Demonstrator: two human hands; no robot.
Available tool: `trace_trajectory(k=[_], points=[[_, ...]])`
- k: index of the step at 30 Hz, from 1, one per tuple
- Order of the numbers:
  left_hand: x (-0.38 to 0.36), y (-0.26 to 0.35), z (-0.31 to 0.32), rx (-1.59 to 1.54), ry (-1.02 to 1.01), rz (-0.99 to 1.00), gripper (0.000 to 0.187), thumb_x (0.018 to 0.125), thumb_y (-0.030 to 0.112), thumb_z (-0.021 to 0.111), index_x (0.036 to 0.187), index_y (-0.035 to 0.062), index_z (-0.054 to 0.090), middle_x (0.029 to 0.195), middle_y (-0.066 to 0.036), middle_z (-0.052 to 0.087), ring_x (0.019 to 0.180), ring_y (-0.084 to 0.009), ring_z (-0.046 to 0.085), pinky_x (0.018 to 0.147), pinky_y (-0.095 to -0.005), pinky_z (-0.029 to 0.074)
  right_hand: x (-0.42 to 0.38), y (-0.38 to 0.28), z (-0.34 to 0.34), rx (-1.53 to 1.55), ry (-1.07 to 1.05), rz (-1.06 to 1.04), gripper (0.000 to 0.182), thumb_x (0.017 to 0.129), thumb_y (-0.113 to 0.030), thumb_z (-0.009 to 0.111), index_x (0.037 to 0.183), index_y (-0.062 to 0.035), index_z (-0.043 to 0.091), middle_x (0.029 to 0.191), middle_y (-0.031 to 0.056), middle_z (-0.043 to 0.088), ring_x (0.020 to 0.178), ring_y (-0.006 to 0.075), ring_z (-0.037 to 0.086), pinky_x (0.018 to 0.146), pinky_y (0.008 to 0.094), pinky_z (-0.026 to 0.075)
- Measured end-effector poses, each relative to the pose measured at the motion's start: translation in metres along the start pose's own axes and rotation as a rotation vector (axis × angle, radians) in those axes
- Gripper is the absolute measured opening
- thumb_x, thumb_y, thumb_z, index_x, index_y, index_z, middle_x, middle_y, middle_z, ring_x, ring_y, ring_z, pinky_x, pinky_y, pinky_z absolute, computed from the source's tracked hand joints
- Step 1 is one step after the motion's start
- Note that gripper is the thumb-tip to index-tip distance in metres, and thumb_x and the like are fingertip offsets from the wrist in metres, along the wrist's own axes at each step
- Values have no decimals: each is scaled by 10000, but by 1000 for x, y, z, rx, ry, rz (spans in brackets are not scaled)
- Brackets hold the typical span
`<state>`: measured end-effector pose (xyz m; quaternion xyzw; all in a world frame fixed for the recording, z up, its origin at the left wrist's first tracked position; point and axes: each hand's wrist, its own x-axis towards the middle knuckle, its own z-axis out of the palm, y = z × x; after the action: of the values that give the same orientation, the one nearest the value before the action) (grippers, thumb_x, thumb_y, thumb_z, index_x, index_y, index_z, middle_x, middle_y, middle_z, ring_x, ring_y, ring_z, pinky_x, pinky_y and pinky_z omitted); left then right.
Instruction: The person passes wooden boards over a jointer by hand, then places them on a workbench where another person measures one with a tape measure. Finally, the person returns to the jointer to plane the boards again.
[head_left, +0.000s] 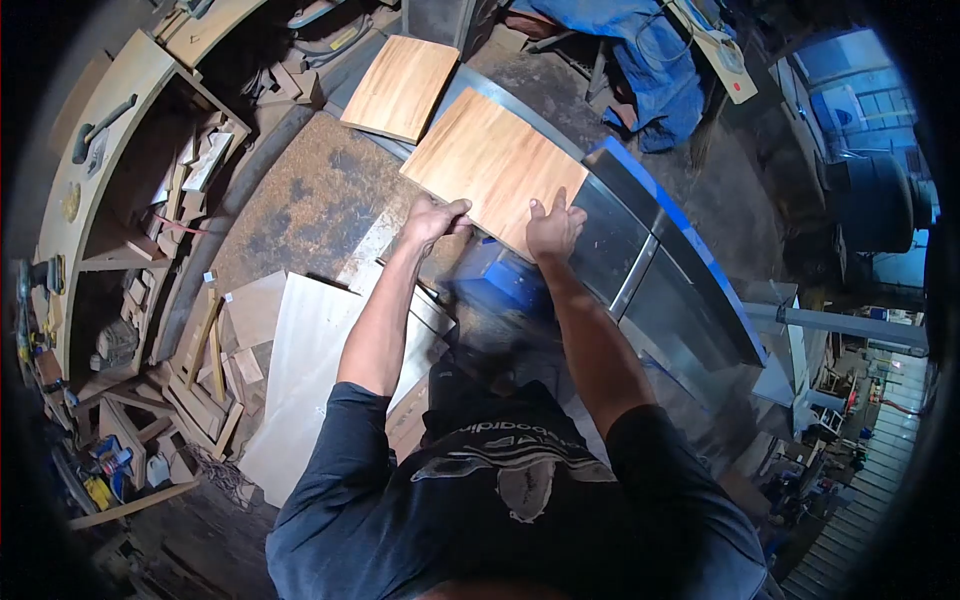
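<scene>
A flat, light-brown wooden board (500,160) with striped grain lies tilted in front of me in the head view, over a metal machine table (625,250). My left hand (437,220) grips its near-left edge, thumb pressed on that edge and the other fingers mostly hidden. At the near-right corner, my right hand (556,228) is closed on the board, fingers bent over it. Just beyond lies a second wooden board (402,88) of similar grain, which neither hand touches. A blue machine part (500,278) shows below the held board, blurred.
A blue-edged rail (680,235) borders the machine table on the right. Sawdust covers the floor (300,190) to the left. A pale sheet (310,370) leans near my left arm, beside wood offcuts (205,390). A workbench (110,190) stands far left; a blue tarp (640,60) hangs at the back.
</scene>
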<state>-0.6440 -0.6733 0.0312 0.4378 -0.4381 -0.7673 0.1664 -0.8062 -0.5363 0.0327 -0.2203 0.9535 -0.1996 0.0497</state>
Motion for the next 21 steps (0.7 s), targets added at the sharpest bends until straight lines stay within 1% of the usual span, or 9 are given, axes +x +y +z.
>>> trace_trajectory(k=[5, 8, 10, 11, 15, 18, 21], points=[[5, -4, -3, 17, -45, 23, 407, 848, 95, 783, 1074, -174, 579, 856, -220, 695, 716, -243, 732, 592, -302, 627, -1, -1, -2, 19, 11, -23, 692, 922, -401, 678, 1485, -72, 447, 1281, 270, 423, 1177, 446, 474, 1011, 522, 431], [8, -10, -5, 11, -74, -25, 390, 849, 93, 781, 1061, -176, 595, 859, -230, 702, 708, -237, 733, 586, -300, 625, -1, 0, -4, 15, -31, 4, 692, 921, -401, 679, 1484, -70, 450, 1284, 279, 425, 1175, 455, 481, 1005, 524, 437], [9, -9, -5, -8, -78, -65, 364, 854, 90, 775, 1042, -174, 612, 880, -238, 708, 701, -237, 734, 580, -297, 623, 1, 2, -2, 2, -8, -25, 688, 918, -398, 685, 1475, -61, 461, 1283, 282, 430, 1171, 461, 487, 993, 519, 448], [11, -7, -6, 32, -89, -100, 363, 857, 99, 776, 1038, -175, 624, 870, -234, 714, 715, -242, 739, 577, -297, 620, 2, 1, -1, 5, -10, -26, 688, 918, -398, 685, 1475, -61, 461, 1283, 282, 430, 1171, 461, 487, 993, 519, 448], [13, -11, -7, 52, -83, -72, 380, 862, 114, 774, 1057, -174, 622, 856, -234, 716, 717, -239, 741, 580, -296, 620, 1, 2, -1, 2, 1, -13, 692, 920, -399, 685, 1478, -56, 461, 1288, 281, 431, 1182, 464, 486, 993, 514, 453], [15, -12, -8, 36, -83, -73, 377, 862, 125, 774, 1049, -168, 629, 861, -224, 723, 714, -218, 741, 586, -283, 615, 1, -2, -4, -2, -3, -10, 695, 925, -401, 679, 1483, -53, 455, 1298, 285, 427, 1193, 468, 483, 1002, 513, 449], [16, -14, -10, 122, -81, -75, 339, 856, 141, 777, 984, -151, 661, 835, -183, 734, 669, -178, 730, 551, -245, 587, 1, -3, -4, -24, -19, -13, 692, 931, -400, 671, 1485, -48, 451, 1316, 294, 417, 1200, 472, 480, 1011, 512, 445]])
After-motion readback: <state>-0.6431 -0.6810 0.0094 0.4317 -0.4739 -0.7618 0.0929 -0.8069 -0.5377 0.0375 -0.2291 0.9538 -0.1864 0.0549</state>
